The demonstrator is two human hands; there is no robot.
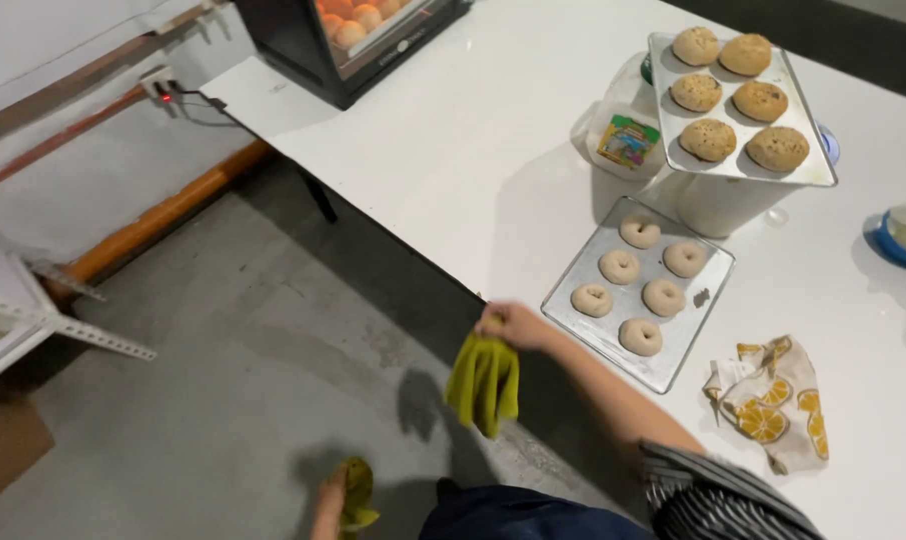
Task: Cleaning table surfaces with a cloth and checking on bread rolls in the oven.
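My right hand [513, 325] grips a soft, matt yellow-green cloth [485, 380], limp and folded; my left hand [331, 492] holds a second cloth of the same fabric [358, 495]. Table top [453, 150]: white, smooth, glossy, reflects light. Lower tray [573, 325]: bare metal, dull brushed finish, carrying pale, matt raw dough rings [641, 337]. Upper tray [813, 170]: same dull metal, carrying baked rolls [709, 139] with rough, seeded brown crusts. Tub under it [718, 205]: white plastic, smooth. Printed towel [773, 400]: thin woven cloth, matt, crumpled. Floor [223, 350]: grey concrete, rough, mottled. Oven front [373, 40]: black casing, glossy glass. My sleeve [713, 495]: striped fabric.
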